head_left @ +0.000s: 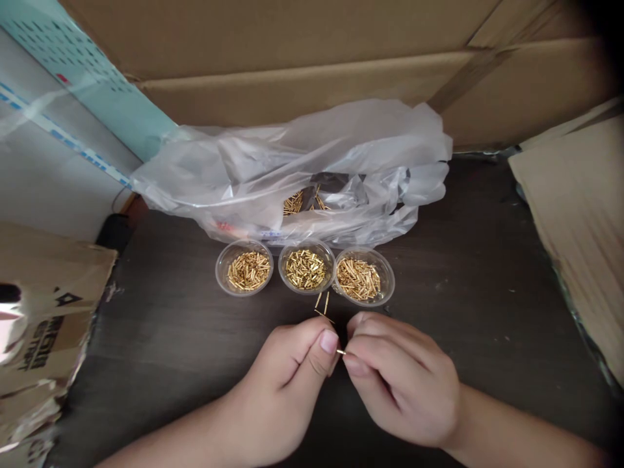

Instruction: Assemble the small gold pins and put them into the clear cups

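A thin gold-coloured metal pin (pixel 341 352) bridges the small gap between my two hands. The thumb and fingers of my left hand (pixel 297 380) pinch one end of it. My right hand (pixel 404 380) has its fingertips closed at the other end; whether this is one piece or two joined cannot be made out. Just beyond my left fingers, several slim gold pins (pixel 326 303) show, and their lower ends are partly hidden by that hand. Behind stand three clear round cups: the left cup (pixel 220 281), the middle cup (pixel 283 278) and the right cup (pixel 387 286), each holding small gold-coloured metal pieces.
A crumpled translucent plastic bag (pixel 234 169) lies behind the cups, with more gold pins (pixel 292 204) inside its opening. Cardboard (pixel 292 39) walls the back of the dark table (pixel 463 260). Further cardboard pieces stand at the left (pixel 63 312) and right (pixel 575 214).
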Available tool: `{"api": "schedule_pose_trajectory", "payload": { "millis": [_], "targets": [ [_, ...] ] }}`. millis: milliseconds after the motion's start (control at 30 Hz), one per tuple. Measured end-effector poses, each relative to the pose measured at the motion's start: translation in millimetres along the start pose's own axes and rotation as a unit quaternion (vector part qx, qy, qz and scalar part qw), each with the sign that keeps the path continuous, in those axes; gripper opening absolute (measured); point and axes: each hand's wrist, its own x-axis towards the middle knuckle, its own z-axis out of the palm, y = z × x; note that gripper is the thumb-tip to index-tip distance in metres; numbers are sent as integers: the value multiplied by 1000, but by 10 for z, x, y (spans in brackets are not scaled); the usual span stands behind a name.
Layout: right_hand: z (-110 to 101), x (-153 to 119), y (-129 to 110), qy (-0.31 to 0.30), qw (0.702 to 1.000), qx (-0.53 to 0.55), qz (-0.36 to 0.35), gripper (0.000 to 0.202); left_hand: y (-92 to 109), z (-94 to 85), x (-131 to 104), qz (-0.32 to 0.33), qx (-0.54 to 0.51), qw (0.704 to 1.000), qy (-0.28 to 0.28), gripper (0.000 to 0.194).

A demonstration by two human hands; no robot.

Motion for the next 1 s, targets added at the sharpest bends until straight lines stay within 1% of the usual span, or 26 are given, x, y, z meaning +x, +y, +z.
{"api": "schedule_pose_trajectory", "payload": {
  "millis": [67, 167, 300, 433, 600, 833, 1000],
  "targets": [
    [-7, -7, 15, -4, 1000, 11, 10, 12, -7, -1, 5, 0, -6, 1000, 3, 44],
    [-22, 10, 31, -18, 1000, 14, 5, 10, -3, -9, 5, 10, 8, 1000, 11, 44],
    [-34, 48, 34, -30, 1000, 3, -3, 13, 27, -26, 8, 24, 46, 999, 12, 44],
    [-25, 55, 29, -36, 999, 13, 5, 18, 44, -29, 12, 35, 61, 997, 9, 42],
    [-15, 46, 15, -36, 999, 19, 11, 23, 29, -18, 19, 17, 24, 1000, 5, 45],
    [-18, 42, 19, -35, 999, -6, 8, 23, -12, -41, 22, -15, -60, 998, -13, 49],
    [-23, 39, 2, -30, 1000, -1, 4, 22, 17, -96, 41, -41, -72, 995, -50, 48]
  ]
}}
